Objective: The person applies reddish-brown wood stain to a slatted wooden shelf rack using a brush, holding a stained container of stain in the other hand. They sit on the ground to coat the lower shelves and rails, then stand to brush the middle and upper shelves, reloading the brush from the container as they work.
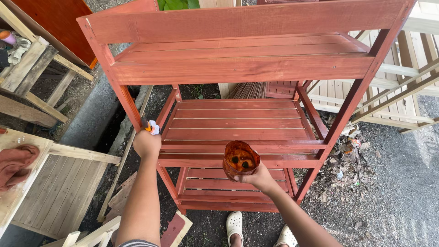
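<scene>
dark gravel ground [393, 192] lies under daylight. left of it runs a grey concrete strip [89, 116], and further left stand bare pale wooden frames [32, 77], one bearing a reddish cloth [16, 164]. unpainted slatted racks [402, 68] lean at the gravel's far right, with dry leaf litter [347, 155] beside them.

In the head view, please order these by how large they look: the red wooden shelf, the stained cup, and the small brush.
1. Red wooden shelf
2. Stained cup
3. Small brush, mostly hidden in the left hand
</scene>
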